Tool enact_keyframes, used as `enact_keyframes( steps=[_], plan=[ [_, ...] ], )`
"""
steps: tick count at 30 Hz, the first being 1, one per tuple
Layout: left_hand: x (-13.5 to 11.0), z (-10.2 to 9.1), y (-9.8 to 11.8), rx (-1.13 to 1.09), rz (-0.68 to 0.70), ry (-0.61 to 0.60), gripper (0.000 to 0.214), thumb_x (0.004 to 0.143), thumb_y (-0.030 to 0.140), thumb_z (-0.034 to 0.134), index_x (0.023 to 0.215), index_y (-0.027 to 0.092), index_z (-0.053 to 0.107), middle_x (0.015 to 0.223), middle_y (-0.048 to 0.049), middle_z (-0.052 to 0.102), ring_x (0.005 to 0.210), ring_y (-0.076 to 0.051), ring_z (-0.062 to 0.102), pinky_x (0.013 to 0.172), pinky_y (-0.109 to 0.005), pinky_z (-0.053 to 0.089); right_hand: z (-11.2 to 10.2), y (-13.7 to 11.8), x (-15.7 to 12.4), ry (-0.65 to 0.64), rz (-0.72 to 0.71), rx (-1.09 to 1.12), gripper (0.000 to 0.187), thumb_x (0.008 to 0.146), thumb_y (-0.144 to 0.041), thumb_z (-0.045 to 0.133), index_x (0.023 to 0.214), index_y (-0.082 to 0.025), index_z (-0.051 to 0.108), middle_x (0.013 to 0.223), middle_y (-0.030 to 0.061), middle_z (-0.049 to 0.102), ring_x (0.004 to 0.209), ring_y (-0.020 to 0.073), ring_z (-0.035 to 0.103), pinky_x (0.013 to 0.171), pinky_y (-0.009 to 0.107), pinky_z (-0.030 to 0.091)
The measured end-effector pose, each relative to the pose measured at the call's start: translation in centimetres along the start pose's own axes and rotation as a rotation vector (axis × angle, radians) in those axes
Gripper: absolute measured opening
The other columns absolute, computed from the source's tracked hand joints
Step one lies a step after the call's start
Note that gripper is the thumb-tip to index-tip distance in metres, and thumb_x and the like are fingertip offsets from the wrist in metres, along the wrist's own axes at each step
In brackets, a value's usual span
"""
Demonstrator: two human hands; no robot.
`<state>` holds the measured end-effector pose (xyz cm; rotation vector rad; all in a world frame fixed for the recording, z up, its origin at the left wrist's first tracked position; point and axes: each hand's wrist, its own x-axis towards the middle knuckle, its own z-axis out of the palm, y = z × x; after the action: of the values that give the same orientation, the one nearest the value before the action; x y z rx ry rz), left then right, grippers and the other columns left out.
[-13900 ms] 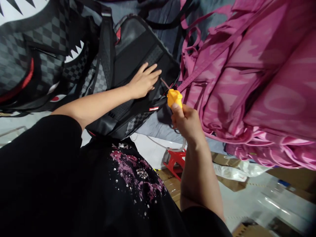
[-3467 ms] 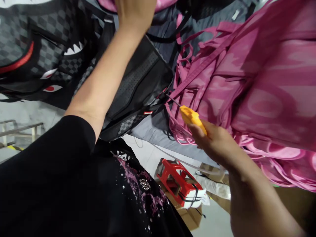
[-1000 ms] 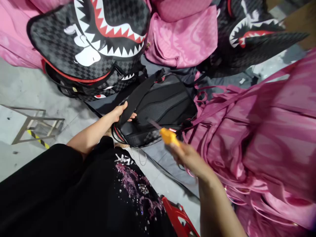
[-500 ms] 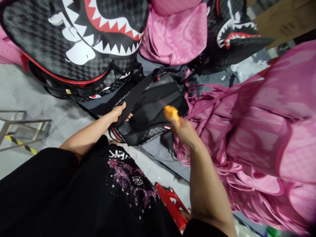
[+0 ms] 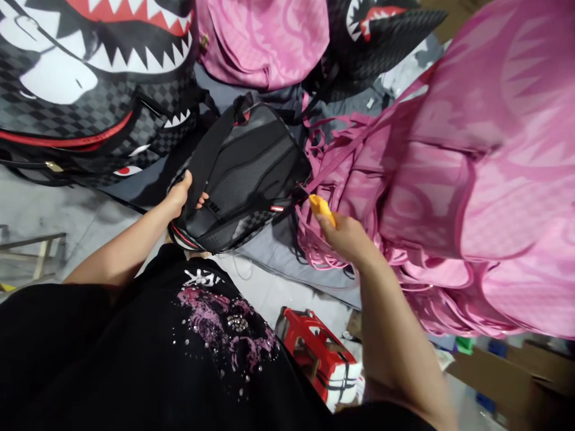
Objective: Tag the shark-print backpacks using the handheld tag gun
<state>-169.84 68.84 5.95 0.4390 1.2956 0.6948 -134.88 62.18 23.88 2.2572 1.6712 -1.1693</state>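
A black backpack lies back-side up on a grey table top, its checkered edge toward me. My left hand is closed on its black shoulder strap at the near left corner. My right hand is closed on a yellow-handled tool, whose tip points at the backpack's right lower corner beside a red label. The tool's tip itself is hard to make out.
A grey checkered shark-mouth backpack lies at the upper left. A high pile of pink backpacks fills the right; another pink one lies behind. A red stool and cardboard boxes stand on the floor below.
My right hand with the yellow tool has moved from over the black backpack to its right lower corner. My left hand keeps hold of the strap. The view has shifted upward on the table.
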Motion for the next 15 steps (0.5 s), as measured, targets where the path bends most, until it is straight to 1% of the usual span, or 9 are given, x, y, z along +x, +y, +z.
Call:
enact_keyframes(
  steps=[3,5,6,9,10,11,13,14,15],
  plan=[
    [-0.1,0.1,0.2,-0.021,-0.009,-0.021,0.083,0.094,0.073,0.016,0.11,0.01,0.067,0.067,-0.0085,0.07,0.051,-0.015,0.062,0.049,-0.025,0.052,-0.1,1.2,-0.4,-0.059,0.052,-0.004,0.048,0.088,-0.065,0.05,0.073,-0.02,0.059,0.056,0.0031,0.052,0.051,0.0156,0.049,0.05,0.028,0.037],
    [-0.2,0.2,0.3,-0.033,-0.023,-0.042,0.088,0.091,0.076,0.012,0.109,0.011,0.068,0.067,-0.0093,0.07,0.051,-0.016,0.063,0.049,-0.025,0.051,0.0,1.7,-0.1,0.013,0.045,0.003,0.047,0.089,-0.063,0.048,0.072,-0.02,0.055,0.054,0.003,0.049,0.048,0.0146,0.045,0.046,0.028,0.033],
    [-0.2,0.2,0.3,-0.039,-0.036,-0.059,0.089,0.09,0.077,0.011,0.109,0.011,0.068,0.067,-0.0098,0.07,0.051,-0.016,0.063,0.049,-0.025,0.051,0.3,1.5,0.2,0.001,0.02,0.032,0.047,0.089,-0.064,0.047,0.075,-0.02,0.054,0.053,0.0021,0.048,0.046,0.0144,0.043,0.045,0.028,0.032],
    [-0.1,-0.1,0.4,-0.06,-0.08,-0.108,0.092,0.089,0.079,0.009,0.11,0.012,0.068,0.068,-0.011,0.07,0.051,-0.017,0.062,0.049,-0.026,0.05,1.9,-1.0,1.8,-0.344,-0.181,0.166,0.051,0.086,-0.07,0.046,0.086,-0.02,0.056,0.056,-0.0009,0.047,0.047,0.0142,0.043,0.045,0.027,0.036],
    [-0.1,-0.2,0.4,-0.065,-0.088,-0.119,0.092,0.089,0.078,0.009,0.111,0.012,0.068,0.069,-0.0112,0.07,0.05,-0.017,0.062,0.048,-0.026,0.05,2.5,-2.3,2.4,-0.374,-0.237,0.167,0.053,0.086,-0.072,0.045,0.086,-0.02,0.056,0.058,-0.0009,0.048,0.049,0.0144,0.045,0.047,0.027,0.037],
    [0.0,-0.3,0.4,-0.068,-0.091,-0.125,0.091,0.089,0.078,0.008,0.111,0.013,0.068,0.069,-0.0112,0.07,0.05,-0.017,0.061,0.048,-0.027,0.049,3.0,-3.6,2.8,-0.292,-0.271,0.136,0.054,0.085,-0.073,0.044,0.085,-0.02,0.057,0.061,0.0001,0.05,0.052,0.0149,0.047,0.05,0.027,0.038],
    [-0.1,-0.4,0.5,-0.07,-0.086,-0.125,0.09,0.09,0.076,0.007,0.111,0.013,0.067,0.069,-0.011,0.07,0.05,-0.017,0.061,0.048,-0.026,0.049,3.8,-5.7,3.3,-0.019,-0.289,0.044,0.056,0.085,-0.074,0.043,0.081,-0.019,0.057,0.065,0.0029,0.054,0.058,0.016,0.049,0.054,0.027,0.038],
    [-0.2,-0.5,0.5,-0.073,-0.081,-0.122,0.089,0.09,0.077,0.008,0.11,0.014,0.067,0.069,-0.0106,0.07,0.05,-0.017,0.06,0.048,-0.026,0.049,3.9,-6.4,3.2,0.004,-0.295,0.016,0.057,0.084,-0.074,0.044,0.08,-0.019,0.057,0.066,0.0036,0.055,0.06,0.0161,0.05,0.054,0.027,0.038],
    [-0.3,-0.6,0.4,-0.078,-0.074,-0.122,0.089,0.089,0.079,0.009,0.109,0.014,0.067,0.068,-0.0102,0.069,0.05,-0.017,0.06,0.048,-0.026,0.048,3.9,-6.7,2.9,-0.086,-0.307,0.008,0.057,0.083,-0.075,0.046,0.081,-0.019,0.058,0.065,0.0033,0.055,0.059,0.0159,0.05,0.054,0.027,0.038]
  ],
)
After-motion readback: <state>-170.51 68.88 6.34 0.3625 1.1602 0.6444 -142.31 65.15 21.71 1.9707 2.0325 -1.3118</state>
